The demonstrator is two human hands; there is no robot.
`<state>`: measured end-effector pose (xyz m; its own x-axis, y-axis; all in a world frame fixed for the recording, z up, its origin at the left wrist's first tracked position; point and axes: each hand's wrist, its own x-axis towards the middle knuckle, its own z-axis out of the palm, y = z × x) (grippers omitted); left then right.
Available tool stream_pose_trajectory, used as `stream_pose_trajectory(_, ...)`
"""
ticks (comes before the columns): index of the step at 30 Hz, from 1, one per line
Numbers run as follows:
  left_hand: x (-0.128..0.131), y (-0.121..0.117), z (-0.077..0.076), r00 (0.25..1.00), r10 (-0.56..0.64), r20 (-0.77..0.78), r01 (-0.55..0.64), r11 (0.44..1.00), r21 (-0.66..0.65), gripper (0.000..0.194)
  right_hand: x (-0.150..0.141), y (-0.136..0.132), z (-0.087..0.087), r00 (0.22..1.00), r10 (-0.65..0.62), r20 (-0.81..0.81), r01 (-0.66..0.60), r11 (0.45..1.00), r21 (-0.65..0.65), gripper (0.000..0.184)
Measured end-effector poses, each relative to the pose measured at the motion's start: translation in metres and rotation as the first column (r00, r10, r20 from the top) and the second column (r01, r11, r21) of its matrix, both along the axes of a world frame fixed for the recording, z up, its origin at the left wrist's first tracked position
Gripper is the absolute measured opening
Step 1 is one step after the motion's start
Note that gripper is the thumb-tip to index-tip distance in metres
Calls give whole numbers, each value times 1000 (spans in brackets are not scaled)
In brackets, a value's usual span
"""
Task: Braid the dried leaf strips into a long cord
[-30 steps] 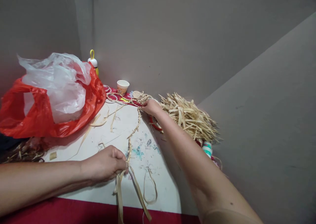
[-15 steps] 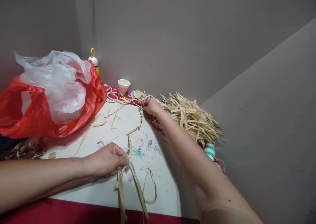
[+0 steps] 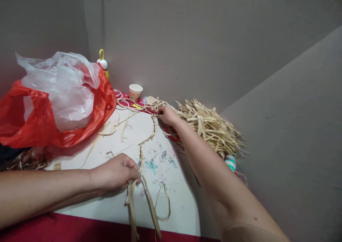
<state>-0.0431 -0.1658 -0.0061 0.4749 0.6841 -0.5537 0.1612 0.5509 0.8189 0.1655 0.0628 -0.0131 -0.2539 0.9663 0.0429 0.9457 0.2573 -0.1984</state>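
My left hand [image 3: 120, 172] is closed in a pinch around the lower end of a thin straw braid [image 3: 147, 140]. Loose flat straw strands [image 3: 151, 203] hang from below its fingers toward me. The braid runs slackly across the white board to my right hand [image 3: 167, 115], which is reached out far. That hand's fingers are pinched at the braid's far end, by a tangle of braided straw cord [image 3: 159, 104]; its fingertips are partly hidden. A big heap of dry straw strips [image 3: 210, 128] lies just right of that hand.
A red plastic bag [image 3: 40, 128] with a clear bag [image 3: 69, 99] inside stands at left. A paper cup [image 3: 135, 92] and a yellow-topped bottle [image 3: 102, 62] stand at the back by the grey wall. The paint-stained white board [image 3: 176, 195] holds loose straw scraps. A green-striped roll [image 3: 230, 162] sits at right.
Both hands keep their grip on the braid. The upper part of the braid has shifted slightly right with my right hand, and the middle now sags. The view has drifted a little.
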Motion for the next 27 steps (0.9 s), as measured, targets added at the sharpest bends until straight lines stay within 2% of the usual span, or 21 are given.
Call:
stream_pose_trajectory(6, 2, -1, -2, 1000, 2, -23, -2, 1000, -6, 14, 1, -4, -5, 996, -1, -94, 4, 1000, 30, 20)
stream_pose_trajectory(14, 5, 0, 1, 997, -42, -69, 41, 999, -15, 15, -2, -9, 1, 954, -100, -282, 53, 984, -172, 24)
stream_pose_trajectory(19, 7, 3, -2, 997, -26, -66, 28, 999, 17, 17, -10, -8, 5, 918, -177, -355, 97, 968, -231, 14)
stream_pose_trajectory(23, 8, 7, 1, 997, -9, -80, 13, 999, 45, 16, -12, -11, 5, 886, -236, -400, 134, 954, -268, 14)
stream_pose_trajectory(27, 9, 11, 4, 994, -18, -104, 19, 1000, 12, 14, -14, -13, 6, 863, -277, -422, 172, 947, -270, 14)
